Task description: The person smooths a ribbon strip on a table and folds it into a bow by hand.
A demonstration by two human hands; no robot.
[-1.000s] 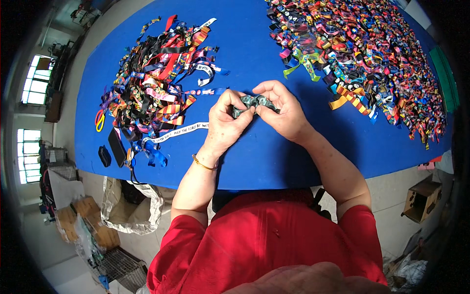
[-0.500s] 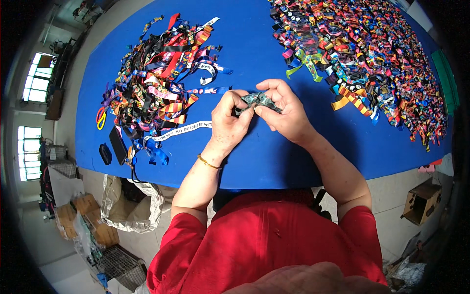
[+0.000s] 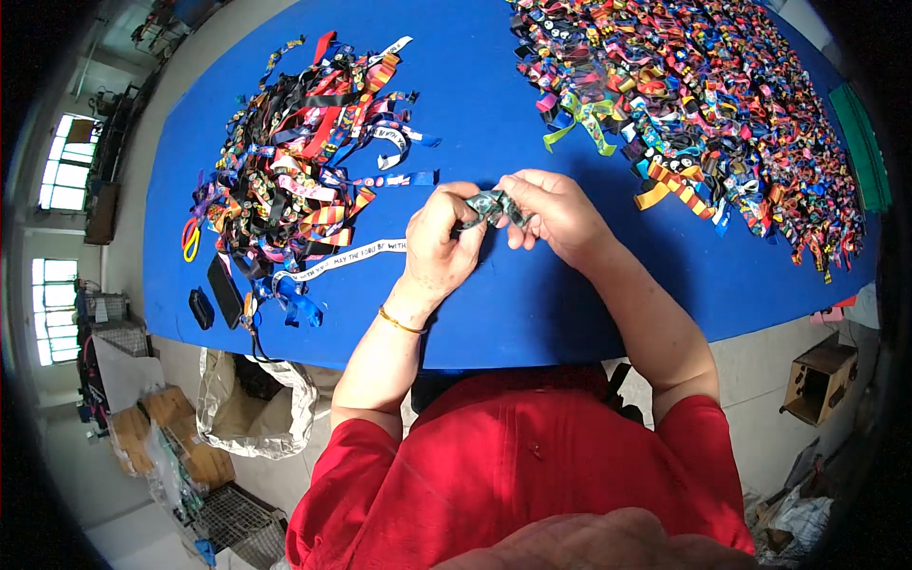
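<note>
Between my two hands, above the blue table, a dark green-and-black patterned ribbon (image 3: 491,203) is folded over itself into a loop or knot. My left hand (image 3: 443,234) pinches its left side between thumb and fingers. On its other side, my right hand (image 3: 559,215) grips the ribbon near the end, with the lower fingers curled in. A white ribbon with dark lettering (image 3: 356,255) runs from the left pile to just behind my left hand. To the left lies a tangled pile of loose colourful ribbons (image 3: 304,157).
A wide heap of short, knotted-looking ribbon pieces (image 3: 684,104) covers the far right of the blue table (image 3: 475,85). A dark phone-like slab (image 3: 225,290) and a small black case (image 3: 200,309) lie near the left edge. Below stands a pale open sack (image 3: 256,408); a wooden box (image 3: 819,380) is at right.
My right hand has rotated and shifted its grip on the patterned ribbon, with its fingers now curled lower. The ribbon's fold shows more between the hands. The view has tilted slightly.
</note>
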